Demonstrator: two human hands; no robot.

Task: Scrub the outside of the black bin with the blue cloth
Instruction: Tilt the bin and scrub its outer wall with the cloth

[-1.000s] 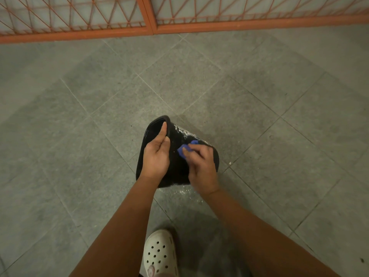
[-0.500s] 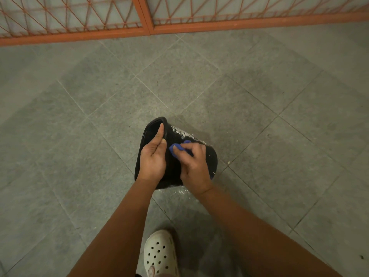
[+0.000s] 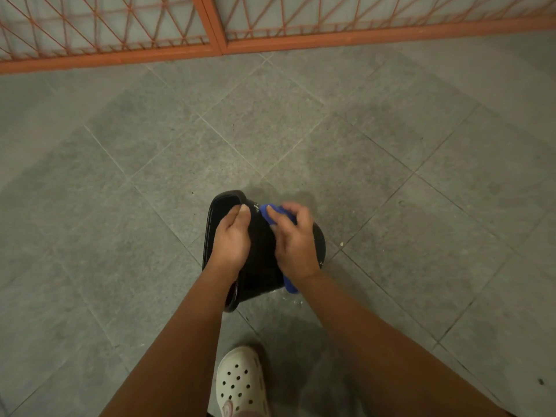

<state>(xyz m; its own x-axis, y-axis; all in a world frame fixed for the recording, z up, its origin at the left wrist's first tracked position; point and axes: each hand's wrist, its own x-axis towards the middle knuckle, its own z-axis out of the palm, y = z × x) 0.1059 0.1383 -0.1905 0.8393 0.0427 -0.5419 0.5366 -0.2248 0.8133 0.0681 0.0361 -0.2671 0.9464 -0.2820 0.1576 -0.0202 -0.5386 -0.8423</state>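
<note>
Partly my right hand (image 3: 296,240) hides the crumpled blue cloth (image 3: 272,212) it grips; my left hand (image 3: 231,239) clamps the tilted black plastic bin (image 3: 260,266) at its rim, open grey tiled floor (image 3: 391,176) all around

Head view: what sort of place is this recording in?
Probably an outdoor or semi-outdoor tiled yard or porch: grey floor tiles, an orange metal gate along the far edge, and a foot in a white clog.
</note>
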